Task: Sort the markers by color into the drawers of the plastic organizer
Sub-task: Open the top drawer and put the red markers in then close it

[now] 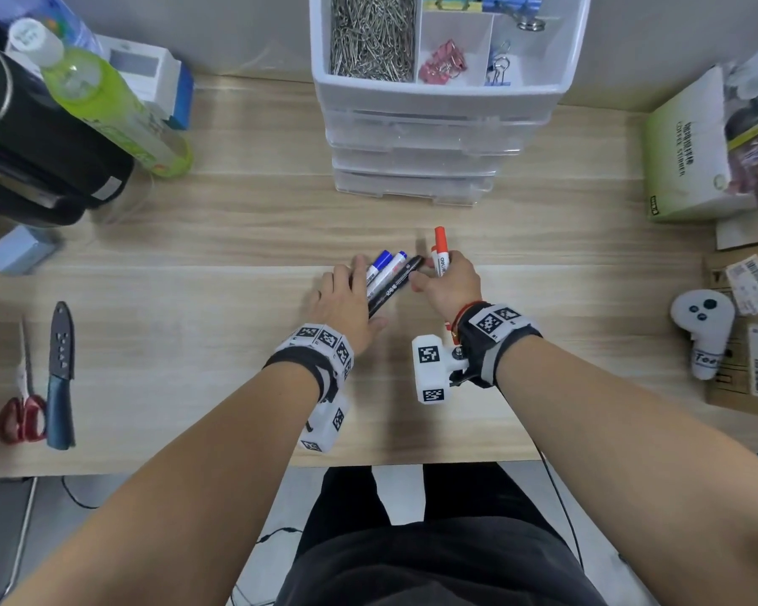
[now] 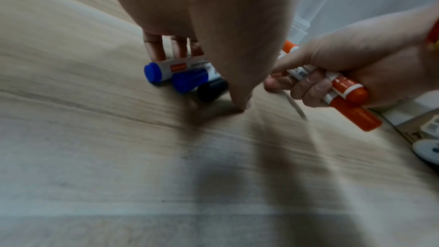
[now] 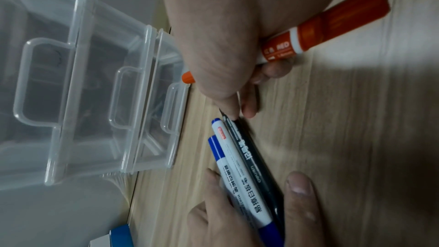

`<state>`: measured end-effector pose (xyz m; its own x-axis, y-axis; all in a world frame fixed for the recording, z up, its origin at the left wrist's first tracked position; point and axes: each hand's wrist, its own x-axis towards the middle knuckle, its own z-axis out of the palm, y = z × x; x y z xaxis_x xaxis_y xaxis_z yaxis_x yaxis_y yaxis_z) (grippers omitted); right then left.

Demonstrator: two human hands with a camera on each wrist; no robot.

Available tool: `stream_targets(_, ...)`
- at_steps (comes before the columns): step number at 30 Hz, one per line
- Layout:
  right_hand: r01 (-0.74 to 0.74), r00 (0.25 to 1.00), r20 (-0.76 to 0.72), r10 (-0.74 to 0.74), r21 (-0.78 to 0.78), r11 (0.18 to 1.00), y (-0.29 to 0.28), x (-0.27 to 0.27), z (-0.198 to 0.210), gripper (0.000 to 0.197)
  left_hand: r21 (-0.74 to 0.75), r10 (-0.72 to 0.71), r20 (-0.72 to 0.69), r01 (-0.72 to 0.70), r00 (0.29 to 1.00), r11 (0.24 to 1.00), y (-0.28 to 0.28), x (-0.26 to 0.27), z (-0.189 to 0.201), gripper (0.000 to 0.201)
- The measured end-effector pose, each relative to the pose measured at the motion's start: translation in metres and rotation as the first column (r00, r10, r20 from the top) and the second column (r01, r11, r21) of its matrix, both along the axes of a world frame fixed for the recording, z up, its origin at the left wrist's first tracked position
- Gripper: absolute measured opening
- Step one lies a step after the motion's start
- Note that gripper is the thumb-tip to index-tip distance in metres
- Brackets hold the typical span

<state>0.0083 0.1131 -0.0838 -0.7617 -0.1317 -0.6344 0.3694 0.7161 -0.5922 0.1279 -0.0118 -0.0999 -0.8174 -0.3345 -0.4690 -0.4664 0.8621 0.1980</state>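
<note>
Two blue markers (image 1: 384,262) (image 2: 154,74) (image 3: 237,166) and a black marker (image 1: 394,288) (image 2: 211,89) (image 3: 251,149) lie side by side on the wooden desk. My left hand (image 1: 346,295) (image 2: 213,16) (image 3: 237,223) brackets them, fingers on the far side and thumb on the near side. My right hand (image 1: 451,286) (image 2: 356,50) (image 3: 225,35) grips two red markers (image 1: 441,251) (image 2: 349,89) (image 3: 332,25), and its thumb and forefinger touch the black marker's far tip. The clear plastic organizer (image 1: 425,142) (image 3: 95,100) stands behind, its drawers closed.
The organizer's top tray holds paper clips and binder clips. A green bottle (image 1: 106,102) and black bag (image 1: 40,146) stand at the left. Scissors (image 1: 23,413) and a sheathed knife (image 1: 60,378) lie front left. A white controller (image 1: 703,330) and boxes (image 1: 688,159) sit on the right.
</note>
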Motion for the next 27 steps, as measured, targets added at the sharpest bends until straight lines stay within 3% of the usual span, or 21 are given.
stream_targets(6, 0.051, 0.998, 0.039, -0.048, -0.086, 0.995, 0.002, -0.006, 0.014, 0.025, 0.144, 0.1, -0.012, -0.098, 0.995, 0.985, -0.01, -0.003, 0.012, 0.096)
stream_targets(9, 0.322, 0.945, 0.136, -0.299, -0.213, 0.922, -0.001, -0.019, 0.039, 0.021, 0.308, 0.304, -0.116, -0.257, 0.946, 0.916, -0.023, -0.021, 0.033, 0.087)
stream_targets(10, 0.429, 0.9, 0.207, -0.383, -0.264, 0.864, -0.003, -0.025, 0.05, 0.021, 0.382, 0.414, -0.2, -0.318, 0.888, 0.868, -0.03, -0.03, 0.043, 0.083)
stream_targets(12, 0.568, 0.819, 0.354, -0.452, -0.386, 0.727, -0.01, -0.037, 0.072, 0.023, 0.501, 0.607, -0.361, -0.401, 0.708, 0.767, -0.045, -0.053, 0.073, 0.073)
stream_targets(14, 0.625, 0.778, 0.471, -0.417, -0.502, 0.598, -0.02, -0.048, 0.087, 0.019, 0.562, 0.694, -0.479, -0.42, 0.537, 0.712, -0.062, -0.076, 0.105, 0.071)
stream_targets(16, 0.645, 0.759, 0.539, -0.364, -0.55, 0.53, -0.03, -0.055, 0.101, 0.011, 0.585, 0.694, -0.562, -0.378, 0.449, 0.718, -0.075, -0.094, 0.135, 0.07)
stream_targets(17, 0.656, 0.748, 0.567, -0.344, -0.554, 0.513, -0.034, -0.055, 0.107, 0.015, 0.566, 0.659, -0.602, -0.342, 0.45, 0.75, -0.08, -0.1, 0.146, 0.068)
stream_targets(19, 0.678, 0.725, 0.604, -0.331, -0.541, 0.497, -0.04, -0.052, 0.115, 0.03, 0.46, 0.539, -0.652, -0.287, 0.533, 0.84, -0.085, -0.107, 0.159, 0.059)
stream_targets(22, 0.694, 0.71, 0.633, -0.308, -0.553, 0.462, -0.046, -0.044, 0.125, 0.011, 0.317, 0.396, -0.628, -0.245, 0.669, 0.916, -0.089, -0.112, 0.162, 0.038)
stream_targets(27, 0.7, 0.702, 0.639, -0.314, -0.539, 0.469, -0.053, -0.043, 0.131, 0.015, 0.304, 0.369, -0.615, -0.223, 0.697, 0.926, -0.091, -0.112, 0.154, 0.029)
